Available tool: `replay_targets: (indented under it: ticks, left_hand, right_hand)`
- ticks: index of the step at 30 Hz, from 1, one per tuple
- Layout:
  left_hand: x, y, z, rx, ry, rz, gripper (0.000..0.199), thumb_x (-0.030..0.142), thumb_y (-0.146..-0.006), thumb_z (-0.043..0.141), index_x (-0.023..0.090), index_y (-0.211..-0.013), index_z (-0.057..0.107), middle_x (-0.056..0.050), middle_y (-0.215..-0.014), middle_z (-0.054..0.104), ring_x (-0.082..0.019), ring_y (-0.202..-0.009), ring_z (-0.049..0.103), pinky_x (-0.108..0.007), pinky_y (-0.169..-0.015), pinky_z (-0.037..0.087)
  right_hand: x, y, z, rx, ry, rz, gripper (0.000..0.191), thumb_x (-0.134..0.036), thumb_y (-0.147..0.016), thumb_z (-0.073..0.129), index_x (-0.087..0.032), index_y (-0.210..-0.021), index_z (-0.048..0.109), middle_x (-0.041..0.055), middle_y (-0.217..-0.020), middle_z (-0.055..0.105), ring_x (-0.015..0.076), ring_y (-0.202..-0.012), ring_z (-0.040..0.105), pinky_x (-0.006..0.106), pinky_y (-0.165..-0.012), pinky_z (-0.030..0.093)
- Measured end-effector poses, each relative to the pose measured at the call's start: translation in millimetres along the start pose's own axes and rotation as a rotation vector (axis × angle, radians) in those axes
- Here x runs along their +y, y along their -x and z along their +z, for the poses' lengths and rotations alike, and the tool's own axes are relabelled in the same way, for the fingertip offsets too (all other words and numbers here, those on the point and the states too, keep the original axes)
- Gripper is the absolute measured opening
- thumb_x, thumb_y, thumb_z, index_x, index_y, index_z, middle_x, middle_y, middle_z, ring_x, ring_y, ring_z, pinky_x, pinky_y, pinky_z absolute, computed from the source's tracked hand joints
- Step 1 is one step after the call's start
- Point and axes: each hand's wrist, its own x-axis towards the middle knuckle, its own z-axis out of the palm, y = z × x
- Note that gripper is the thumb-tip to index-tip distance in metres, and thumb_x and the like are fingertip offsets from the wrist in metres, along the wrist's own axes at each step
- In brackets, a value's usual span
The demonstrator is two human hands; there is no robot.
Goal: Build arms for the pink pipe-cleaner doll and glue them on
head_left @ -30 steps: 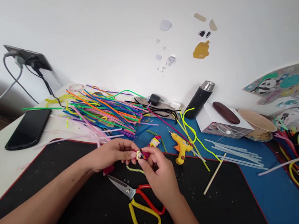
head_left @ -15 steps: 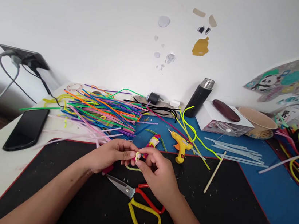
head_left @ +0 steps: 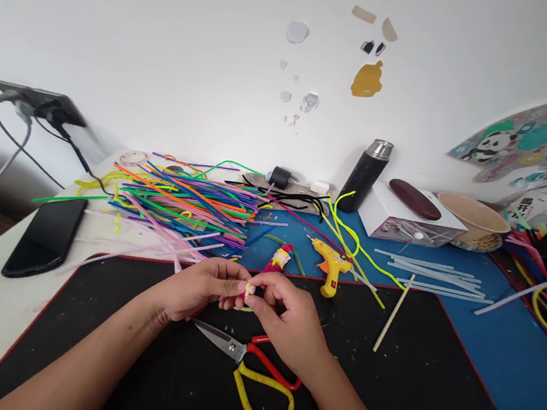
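Observation:
Above the front part of the black mat, my left hand (head_left: 195, 287) and my right hand (head_left: 292, 315) meet fingertip to fingertip. Both pinch a small yellow and magenta fuzzy piece (head_left: 249, 289), which looks made of pipe cleaner; the fingers hide much of it. Just behind my right fingers lies a small red, yellow and magenta fuzzy figure (head_left: 280, 258), partly covered. Below the hands a pair of scissors (head_left: 233, 349) with one red and one yellow handle rests on the mat, blades pointing left. My right wrist overlaps the red handle.
Behind are a heap of coloured pipe cleaners (head_left: 193, 201), a yellow glue gun (head_left: 332, 265), glue sticks (head_left: 440, 277) and a wooden stick (head_left: 393, 313). A phone (head_left: 45, 237) lies left. A black flask (head_left: 365, 177), white box (head_left: 410, 216) and bowl (head_left: 473, 218) stand along the wall.
The small piece has turned slightly between my fingertips, and more of the fuzzy figure behind shows. Both hands stay in nearly the same place; the view has shifted a little.

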Motion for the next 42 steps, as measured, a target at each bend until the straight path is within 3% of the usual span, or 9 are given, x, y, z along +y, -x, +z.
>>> replay_targets:
  ticks: [11, 17, 23, 30, 42]
  left_hand:
    - [0.5, 0.5, 2.0, 0.04, 0.021, 0.04, 0.041, 0.048, -0.07, 0.096, 0.013, -0.086, 0.081, -0.003, -0.071, 0.07, -0.008, -0.058, 0.052, -0.02, -0.058, 0.041]
    - [8.4, 1.4, 1.4, 0.212, -0.058, 0.148, 0.044, 0.049, -0.072, 0.094, 0.016, -0.095, 0.077, -0.003, -0.081, 0.073, -0.01, -0.064, 0.058, -0.021, -0.06, 0.044]
    - [9.4, -0.8, -4.3, 0.38, -0.229, 0.338, 0.042, 0.049, -0.078, 0.088, 0.018, -0.099, 0.07, -0.001, -0.085, 0.072, -0.014, -0.072, 0.061, -0.025, -0.064, 0.046]
    - [11.4, -1.4, -0.6, 0.413, -0.31, 0.356, 0.044, 0.055, -0.077, 0.086, 0.02, -0.097, 0.069, -0.001, -0.081, 0.07, -0.016, -0.071, 0.061, -0.027, -0.065, 0.047]
    - [10.4, 2.1, 9.5, 0.308, -0.317, 0.318, 0.044, 0.054, -0.077, 0.086, 0.019, -0.097, 0.068, -0.001, -0.081, 0.067, -0.014, -0.07, 0.057, -0.026, -0.062, 0.046]
  right_hand:
    - [-1.9, -1.2, 0.5, 0.018, -0.051, 0.024, 0.019, -0.032, -0.097, 0.067, -0.022, -0.111, 0.075, -0.0073, -0.063, 0.046, 0.012, -0.057, 0.045, 0.025, -0.055, 0.034]
    - [3.7, -0.1, 2.6, 0.026, -0.026, 0.026, 0.035, -0.031, -0.097, 0.066, -0.023, -0.132, 0.068, -0.0073, -0.066, 0.05, 0.0131, -0.06, 0.05, 0.025, -0.059, 0.038]
    - [5.1, -2.1, 2.9, 0.058, 0.0, 0.044, 0.032, -0.033, -0.099, 0.061, -0.021, -0.128, 0.069, -0.0061, -0.066, 0.047, 0.0146, -0.062, 0.05, 0.027, -0.062, 0.041]
    - [4.5, -2.3, 2.7, 0.065, 0.021, 0.033, 0.032, -0.034, -0.099, 0.06, -0.02, -0.126, 0.07, -0.0059, -0.066, 0.048, 0.0146, -0.061, 0.051, 0.027, -0.061, 0.04]
    - [5.9, -2.3, 2.3, 0.121, 0.012, 0.051, 0.027, -0.039, -0.1, 0.061, -0.021, -0.118, 0.071, -0.004, -0.067, 0.055, 0.0154, -0.062, 0.055, 0.027, -0.06, 0.042]
